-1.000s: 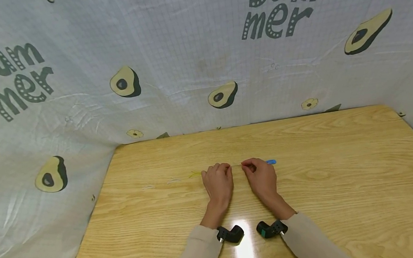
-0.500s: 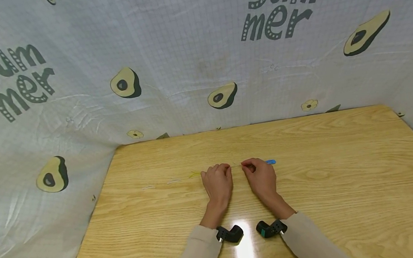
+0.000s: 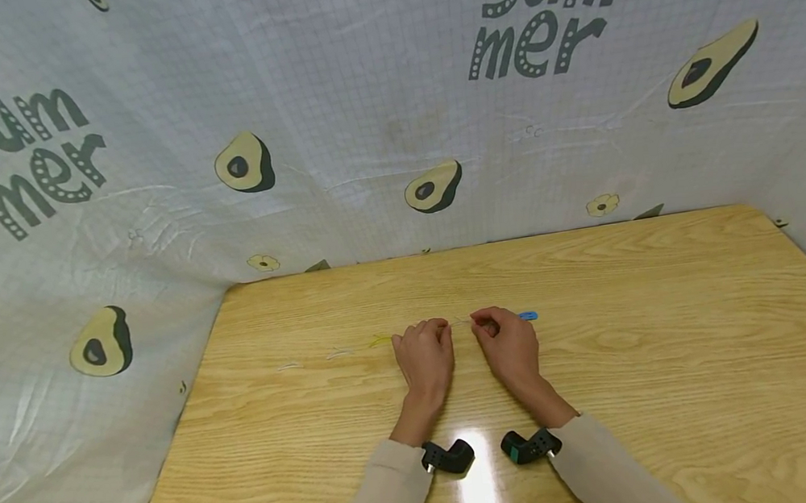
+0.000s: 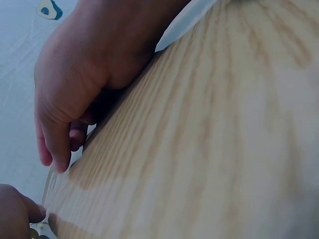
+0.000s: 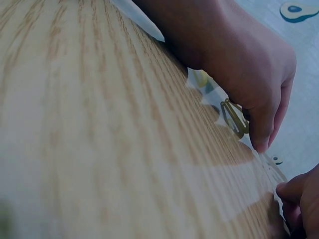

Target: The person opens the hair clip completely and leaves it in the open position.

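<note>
both hands rest knuckles-up mid-table (image 3: 675, 355), side by side. left hand (image 3: 425, 356) has its fingers curled down; whether they pinch anything, cannot tell. a yellowish strand (image 3: 381, 339) lies on the wood just left of it. right hand (image 3: 508, 345) is curled, fingertips on a gold paper clip (image 5: 234, 117) beneath them; a small blue piece (image 3: 528, 315) pokes out just beyond its right side.

Two hands, left (image 3: 424, 356) and right (image 3: 510, 346), are resting on one tabletop (image 3: 675, 355). One blue clip (image 3: 528, 316) is lying just right of the right hand, one yellow clip (image 3: 380, 339) just left of the left hand.
</note>
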The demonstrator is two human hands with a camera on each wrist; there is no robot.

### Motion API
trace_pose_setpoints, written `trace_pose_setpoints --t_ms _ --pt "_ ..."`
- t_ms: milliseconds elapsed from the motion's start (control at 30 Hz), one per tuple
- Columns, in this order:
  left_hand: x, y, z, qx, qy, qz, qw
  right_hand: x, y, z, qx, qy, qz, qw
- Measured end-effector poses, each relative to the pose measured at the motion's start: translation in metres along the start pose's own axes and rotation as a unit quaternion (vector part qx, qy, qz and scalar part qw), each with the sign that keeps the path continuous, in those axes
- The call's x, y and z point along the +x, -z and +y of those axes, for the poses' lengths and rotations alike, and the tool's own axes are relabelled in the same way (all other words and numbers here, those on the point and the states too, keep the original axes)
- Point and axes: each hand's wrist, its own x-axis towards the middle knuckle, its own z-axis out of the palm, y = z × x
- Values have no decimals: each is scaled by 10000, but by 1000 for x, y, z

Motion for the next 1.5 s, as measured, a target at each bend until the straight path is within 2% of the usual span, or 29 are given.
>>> trace_pose_setpoints --t_ms 233,367,533,767,967,1233,1500 --pt "-2 1 0 -210 -76 136 9997 -2 2 1 232 -6 68 9997" --pt "-4 3 -1 -715 -102 92 9973 -3 4 0 475 -93 82 9988" --pt "-6 8 -2 -1529 -15 -67 9882 -5 9 -5 594 -99 36 9982" --pt "-7 11 11 -2198 -156 -157 9753 -5 24 -9 526 135 -5 9985" --pt "-7 9 27 -2393 -154 -417 9699 -3 40 1 401 -76 2 9992" --pt "-6 -1 42 -2914 -123 -660 9542 1 62 17 237 -240 109 9994" --pt "-5 -11 57 -2636 11 -921 9602 1 74 31 215 -246 -60 9994"
